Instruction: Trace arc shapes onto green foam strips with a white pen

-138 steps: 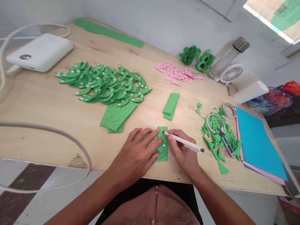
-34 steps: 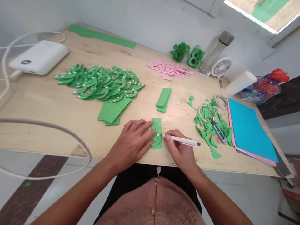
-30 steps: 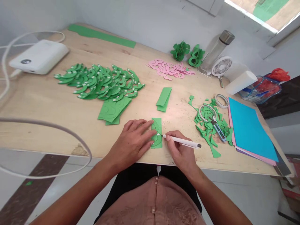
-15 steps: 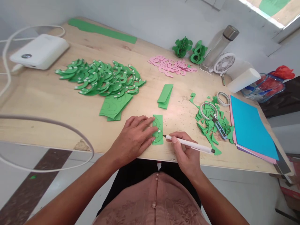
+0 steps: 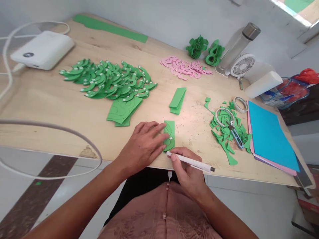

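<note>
Flat on the wooden table lies a small green paper strip (image 5: 170, 127) with a curved green cut-out bearing a white patch on top of it. My left hand (image 5: 147, 144) presses both down with spread fingers at their left side. A white pen (image 5: 191, 161) is gripped in my right hand (image 5: 188, 171), its dark tip at the strip's lower left corner. Just beyond lies a folded green paper piece (image 5: 177, 100). Green papers with drawn curves (image 5: 122, 111) sit to the left, partly under a heap of green curved cut-outs (image 5: 112, 81).
Green scraps (image 5: 225, 132) lie at right with scissors (image 5: 235, 134) and a tape roll (image 5: 240, 104). Beside them is a stack of coloured sheets (image 5: 271, 136). Pink cut-outs (image 5: 184, 68), a bottle (image 5: 238, 46) and a small fan (image 5: 243, 64) stand farther back. A white cable (image 5: 74, 132) loops at left.
My right hand has moved left and toward me, taking the pen tip from the strip's right edge to its lower left corner. My left hand stays on the strip. The view has shifted slightly.
</note>
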Demonstrator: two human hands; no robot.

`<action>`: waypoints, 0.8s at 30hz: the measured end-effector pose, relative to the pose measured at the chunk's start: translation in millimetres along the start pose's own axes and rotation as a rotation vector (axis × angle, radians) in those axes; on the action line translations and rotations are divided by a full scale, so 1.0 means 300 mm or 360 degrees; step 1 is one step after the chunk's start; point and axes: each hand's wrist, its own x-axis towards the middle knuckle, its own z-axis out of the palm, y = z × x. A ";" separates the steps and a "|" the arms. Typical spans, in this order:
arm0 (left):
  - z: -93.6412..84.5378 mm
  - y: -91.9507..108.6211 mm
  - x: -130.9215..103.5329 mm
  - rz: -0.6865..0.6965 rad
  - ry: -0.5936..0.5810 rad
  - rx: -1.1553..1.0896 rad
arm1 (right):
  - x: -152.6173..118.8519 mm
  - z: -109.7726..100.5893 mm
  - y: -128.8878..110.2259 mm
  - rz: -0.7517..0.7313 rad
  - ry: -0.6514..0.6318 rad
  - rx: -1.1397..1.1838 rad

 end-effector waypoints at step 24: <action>-0.001 0.001 0.003 -0.0013 -0.0024 -0.0025 | -0.006 -0.001 -0.002 -0.0167 0.0012 -0.0217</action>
